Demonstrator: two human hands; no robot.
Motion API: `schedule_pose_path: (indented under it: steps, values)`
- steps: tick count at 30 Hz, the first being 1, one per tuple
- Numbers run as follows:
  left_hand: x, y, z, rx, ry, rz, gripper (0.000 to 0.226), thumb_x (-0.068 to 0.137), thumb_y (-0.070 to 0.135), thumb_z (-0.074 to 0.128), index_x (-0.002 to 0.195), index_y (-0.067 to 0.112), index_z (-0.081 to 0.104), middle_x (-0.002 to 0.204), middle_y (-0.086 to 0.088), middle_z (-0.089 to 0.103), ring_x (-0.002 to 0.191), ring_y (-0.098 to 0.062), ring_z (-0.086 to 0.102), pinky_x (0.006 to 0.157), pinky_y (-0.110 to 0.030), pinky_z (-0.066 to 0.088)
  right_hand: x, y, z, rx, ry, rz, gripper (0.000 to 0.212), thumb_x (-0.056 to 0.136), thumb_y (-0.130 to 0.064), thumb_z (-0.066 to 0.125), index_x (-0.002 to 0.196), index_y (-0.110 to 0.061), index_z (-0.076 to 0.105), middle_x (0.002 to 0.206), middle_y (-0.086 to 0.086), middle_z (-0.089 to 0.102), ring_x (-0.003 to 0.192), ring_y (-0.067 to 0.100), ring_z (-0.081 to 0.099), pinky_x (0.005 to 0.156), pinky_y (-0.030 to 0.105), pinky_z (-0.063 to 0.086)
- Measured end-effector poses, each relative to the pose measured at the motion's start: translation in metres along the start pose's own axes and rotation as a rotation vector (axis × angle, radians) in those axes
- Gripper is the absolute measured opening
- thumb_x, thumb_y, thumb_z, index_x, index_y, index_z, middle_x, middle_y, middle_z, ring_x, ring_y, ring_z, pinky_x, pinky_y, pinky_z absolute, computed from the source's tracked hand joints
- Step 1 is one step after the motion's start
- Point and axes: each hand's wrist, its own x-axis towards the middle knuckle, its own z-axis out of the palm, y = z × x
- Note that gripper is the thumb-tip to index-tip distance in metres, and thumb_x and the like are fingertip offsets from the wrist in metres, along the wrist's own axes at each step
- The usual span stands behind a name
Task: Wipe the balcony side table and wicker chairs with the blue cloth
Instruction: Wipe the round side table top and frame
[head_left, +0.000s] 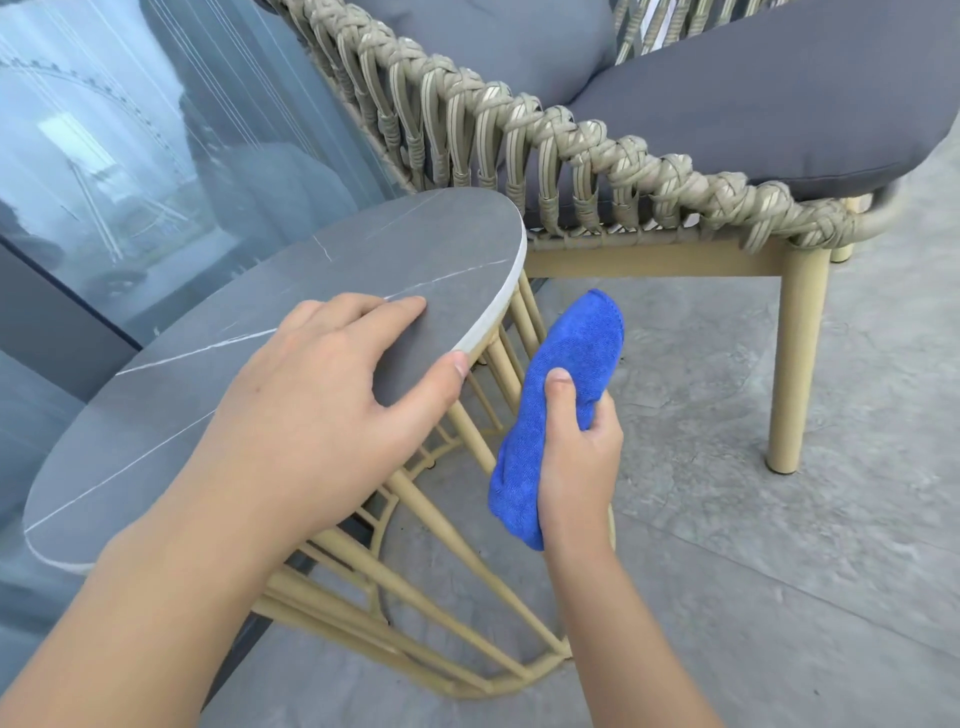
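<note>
The round side table (405, 249) has a grey marble-look top on slanted tan metal bars (498, 364). My left hand (332, 395) lies flat on the top near its right edge, fingers straight, thumb at the rim. My right hand (576, 457) grips the folded blue cloth (566, 374) beside the table, below the tabletop rim and close to the tan bars. The wicker chair (571, 140) stands right behind the table, with a woven tan rim and grey cushions (779, 109).
A glass balcony panel (130, 156) with a dark frame runs along the left, behind the table. Grey floor tiles (753, 519) spread out to the right and front. One tan chair leg (795, 364) stands on the tiles to the right of the cloth.
</note>
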Motion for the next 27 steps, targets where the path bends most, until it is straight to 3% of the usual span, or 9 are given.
schedule_pose_path:
  steps: [7, 12, 15, 20, 25, 27]
  values:
    - [0.001, 0.000, 0.000, -0.005, 0.001, -0.004, 0.079, 0.082, 0.080, 0.028, 0.147, 0.040, 0.051, 0.143, 0.022, 0.053, 0.133, -0.012, 0.041, 0.095, -0.029, 0.029, 0.008, 0.045, -0.031, -0.024, 0.039, 0.097, 0.042, 0.085, -0.058, 0.061, 0.101, -0.020, 0.066, 0.099, 0.002, 0.069, 0.087, 0.017, 0.066, 0.088, 0.046, 0.054]
    - [0.002, -0.001, 0.002, -0.007, 0.008, 0.000, 0.080, 0.082, 0.080, 0.029, 0.146, 0.038, 0.052, 0.143, 0.017, 0.055, 0.133, -0.016, 0.043, 0.095, -0.032, 0.030, 0.012, 0.078, -0.053, -0.058, 0.086, 0.260, 0.046, 0.085, -0.061, 0.059, 0.102, -0.020, 0.068, 0.103, 0.005, 0.076, 0.096, 0.037, 0.068, 0.090, 0.052, 0.055]
    - [0.001, -0.002, 0.003, -0.013, 0.015, 0.003, 0.080, 0.082, 0.081, 0.028, 0.145, 0.038, 0.053, 0.141, 0.015, 0.056, 0.132, -0.017, 0.045, 0.094, -0.034, 0.031, 0.013, 0.096, -0.066, -0.067, 0.127, 0.348, 0.056, 0.081, -0.063, 0.057, 0.106, -0.014, 0.067, 0.106, 0.008, 0.075, 0.096, 0.035, 0.069, 0.094, 0.050, 0.054]
    - [0.000, -0.003, 0.004, -0.032, 0.031, -0.004, 0.079, 0.082, 0.081, 0.030, 0.145, 0.038, 0.054, 0.140, 0.017, 0.057, 0.133, -0.015, 0.045, 0.095, -0.035, 0.031, 0.015, 0.112, -0.089, -0.081, 0.125, 0.439, 0.035, 0.101, -0.044, 0.052, 0.109, -0.012, 0.066, 0.108, 0.007, 0.076, 0.095, 0.023, 0.069, 0.078, 0.031, 0.048]
    - [0.000, -0.004, 0.004, -0.075, 0.043, -0.019, 0.074, 0.082, 0.079, 0.037, 0.142, 0.039, 0.057, 0.137, 0.018, 0.058, 0.130, -0.014, 0.045, 0.094, -0.033, 0.030, 0.015, 0.125, -0.093, -0.081, 0.157, 0.510, 0.040, 0.087, -0.057, 0.056, 0.106, -0.022, 0.065, 0.107, 0.001, 0.077, 0.106, 0.027, 0.071, 0.100, 0.046, 0.053]
    - [0.001, -0.004, 0.004, -0.087, 0.045, -0.021, 0.073, 0.082, 0.079, 0.038, 0.140, 0.040, 0.059, 0.134, 0.019, 0.059, 0.128, -0.013, 0.046, 0.093, -0.033, 0.031, 0.013, 0.121, -0.089, -0.068, 0.165, 0.514, 0.042, 0.088, -0.057, 0.058, 0.104, -0.019, 0.066, 0.103, 0.003, 0.075, 0.102, 0.030, 0.071, 0.097, 0.048, 0.055]
